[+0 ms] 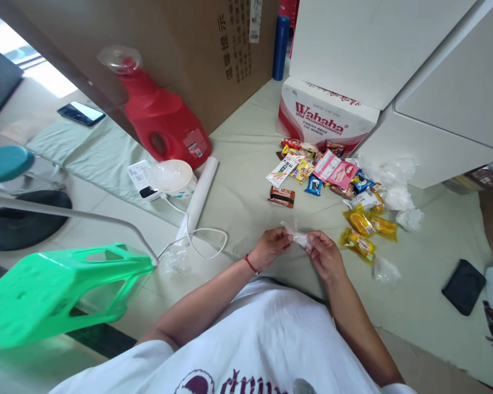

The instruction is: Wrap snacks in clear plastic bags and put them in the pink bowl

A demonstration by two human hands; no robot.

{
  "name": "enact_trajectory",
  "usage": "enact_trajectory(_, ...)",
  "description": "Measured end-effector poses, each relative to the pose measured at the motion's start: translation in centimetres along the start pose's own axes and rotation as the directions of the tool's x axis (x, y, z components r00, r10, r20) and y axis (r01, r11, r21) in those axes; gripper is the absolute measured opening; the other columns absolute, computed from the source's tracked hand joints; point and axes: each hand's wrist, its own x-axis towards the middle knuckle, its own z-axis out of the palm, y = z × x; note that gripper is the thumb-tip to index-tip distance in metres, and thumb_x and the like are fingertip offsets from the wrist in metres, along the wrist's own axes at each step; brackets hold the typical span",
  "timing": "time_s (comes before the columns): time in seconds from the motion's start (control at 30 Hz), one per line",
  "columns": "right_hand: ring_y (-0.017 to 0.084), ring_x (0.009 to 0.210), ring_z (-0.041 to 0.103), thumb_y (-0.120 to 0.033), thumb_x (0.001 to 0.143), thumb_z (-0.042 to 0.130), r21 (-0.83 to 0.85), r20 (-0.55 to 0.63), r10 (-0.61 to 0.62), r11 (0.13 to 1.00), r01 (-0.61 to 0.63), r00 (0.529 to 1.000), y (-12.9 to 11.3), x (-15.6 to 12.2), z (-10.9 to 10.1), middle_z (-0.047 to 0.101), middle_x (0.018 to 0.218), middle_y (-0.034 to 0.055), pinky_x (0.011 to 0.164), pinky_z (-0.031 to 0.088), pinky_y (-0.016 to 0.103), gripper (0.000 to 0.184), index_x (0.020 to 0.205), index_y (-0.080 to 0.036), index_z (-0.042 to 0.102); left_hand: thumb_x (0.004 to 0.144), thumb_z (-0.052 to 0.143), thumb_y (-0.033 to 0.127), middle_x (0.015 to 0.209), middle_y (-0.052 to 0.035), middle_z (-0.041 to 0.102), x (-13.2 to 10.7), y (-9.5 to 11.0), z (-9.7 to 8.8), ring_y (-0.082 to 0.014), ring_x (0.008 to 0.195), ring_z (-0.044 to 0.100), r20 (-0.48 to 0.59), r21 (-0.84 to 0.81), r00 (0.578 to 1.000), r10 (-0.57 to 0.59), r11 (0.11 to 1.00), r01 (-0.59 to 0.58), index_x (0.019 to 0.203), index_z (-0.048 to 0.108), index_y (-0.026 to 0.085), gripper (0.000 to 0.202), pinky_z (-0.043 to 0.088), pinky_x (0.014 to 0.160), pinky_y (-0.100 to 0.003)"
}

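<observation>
A small bunched-up clear plastic bag stretches between my two hands, low in front of my body. My left hand, with a red string at the wrist, pinches its left end. At the other end, the fingers of my right hand are closed on the plastic. Beyond them lies a brown snack packet, apart from a heap of wrapped snacks that includes a pink packet and a white packet. Several yellow-wrapped snacks lie right of my right hand.
Crumpled clear bags lie right of the snacks. Behind stands a Wahaba-style white and red carton. To the left are a red detergent jug, a white tub, a white roll, a cable and a green stool. A black pouch lies far right.
</observation>
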Motion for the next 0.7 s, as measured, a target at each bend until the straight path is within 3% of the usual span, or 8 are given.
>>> enact_trajectory(0.07, 0.014, 0.070, 0.056, -0.054, 0.069, 0.087, -0.012, -0.020, -0.008, 1.000, 0.007, 1.000, -0.1, -0.1, -0.4, 0.068, 0.084, 0.0005, 0.065, 0.047, 0.026, 0.036, 0.084, -0.024, 0.074, 0.081, 0.072, 0.052, 0.068, 0.0017, 0.058, -0.1, 0.1, -0.1, -0.0109, 0.062, 0.049, 0.030, 0.061, 0.998, 0.059, 0.996, -0.060, 0.076, 0.063, 0.017, 0.037, 0.040, 0.062, -0.025)
enact_trajectory(0.17, 0.020, 0.091, 0.062, -0.065, 0.082, 0.072, -0.196, 0.019, -0.097, 0.976, 0.099, 0.995, -0.5, -0.1, -0.3, 0.072, 0.102, 0.0042, 0.078, 0.050, 0.030, 0.043, 0.099, -0.025, 0.076, 0.084, 0.071, 0.046, 0.072, -0.0006, 0.062, -0.3, 0.3, 0.0, -0.0134, 0.069, 0.053, 0.064, 0.233, 0.975, 0.210, 0.947, -0.220, 0.077, 0.066, 0.017, 0.030, 0.041, 0.068, -0.027)
enact_trajectory(0.23, 0.020, 0.092, 0.060, -0.061, 0.083, 0.072, -0.346, 0.085, -0.150, 0.923, 0.171, 0.985, -0.9, 0.3, 0.0, 0.071, 0.096, 0.0040, 0.081, 0.048, 0.030, 0.040, 0.097, -0.024, 0.077, 0.084, 0.071, 0.042, 0.075, -0.0022, 0.064, -0.4, 0.4, 0.1, -0.0150, 0.074, 0.055, 0.107, 0.308, 0.959, 0.264, 0.908, -0.284, 0.077, 0.068, 0.016, 0.027, 0.043, 0.071, -0.028)
enact_trajectory(0.3, 0.018, 0.080, 0.057, -0.057, 0.081, 0.075, -0.390, 0.077, -0.176, 0.901, 0.192, 0.981, -1.2, 0.9, 0.3, 0.068, 0.084, 0.0020, 0.076, 0.045, 0.029, 0.035, 0.088, -0.022, 0.075, 0.083, 0.071, 0.042, 0.075, -0.0021, 0.063, -0.4, 0.4, -0.1, -0.0153, 0.073, 0.056, 0.110, 0.278, 0.966, 0.236, 0.925, -0.257, 0.076, 0.067, 0.016, 0.027, 0.043, 0.071, -0.028)
enact_trajectory(0.4, 0.015, 0.070, 0.052, -0.055, 0.081, 0.074, -0.327, -0.026, -0.207, 0.926, 0.187, 0.978, -1.6, 1.5, 0.4, 0.064, 0.076, -0.0003, 0.069, 0.042, 0.028, 0.034, 0.082, -0.021, 0.071, 0.079, 0.072, 0.045, 0.072, -0.0002, 0.060, -0.4, 0.2, -0.5, -0.0147, 0.072, 0.056, -0.048, 0.080, 0.993, 0.105, 0.992, -0.101, 0.073, 0.062, 0.017, 0.031, 0.046, 0.069, -0.027)
enact_trajectory(0.5, 0.016, 0.071, 0.052, -0.054, 0.081, 0.074, -0.333, -0.011, -0.215, 0.921, 0.199, 0.976, -1.7, 1.4, 0.6, 0.063, 0.074, -0.0006, 0.070, 0.043, 0.028, 0.033, 0.079, -0.021, 0.070, 0.079, 0.071, 0.053, 0.089, -0.0014, 0.063, -0.2, 0.3, -0.3, -0.0159, 0.083, 0.061, -0.202, -0.142, 0.979, -0.001, 0.989, -0.028, 0.092, 0.062, 0.019, 0.037, 0.052, 0.071, -0.027)
enact_trajectory(0.6, 0.016, 0.071, 0.056, -0.055, 0.082, 0.074, -0.256, 0.072, -0.123, 0.957, 0.138, 0.990, -1.6, 0.9, 0.7, 0.064, 0.074, 0.0004, 0.071, 0.046, 0.028, 0.034, 0.077, -0.022, 0.067, 0.073, 0.079, 0.051, 0.105, -0.0039, 0.066, 0.4, 0.7, 0.2, -0.0169, 0.093, 0.063, -0.235, -0.131, 0.971, 0.047, 0.988, -0.080, 0.110, 0.060, 0.022, 0.051, 0.052, 0.077, -0.027)
enact_trajectory(0.7, 0.017, 0.073, 0.061, -0.052, 0.079, 0.079, 0.008, 0.083, -0.028, 1.000, 0.027, 0.996, -1.5, 0.6, 0.0, 0.066, 0.078, 0.0013, 0.069, 0.051, 0.029, 0.033, 0.076, -0.023, 0.062, 0.067, 0.083, 0.045, 0.084, -0.0009, 0.064, 1.4, 1.1, 0.1, -0.0149, 0.077, 0.059, -0.266, -0.056, 0.963, 0.032, 0.997, -0.049, 0.092, 0.062, 0.019, 0.042, 0.048, 0.072, -0.026)
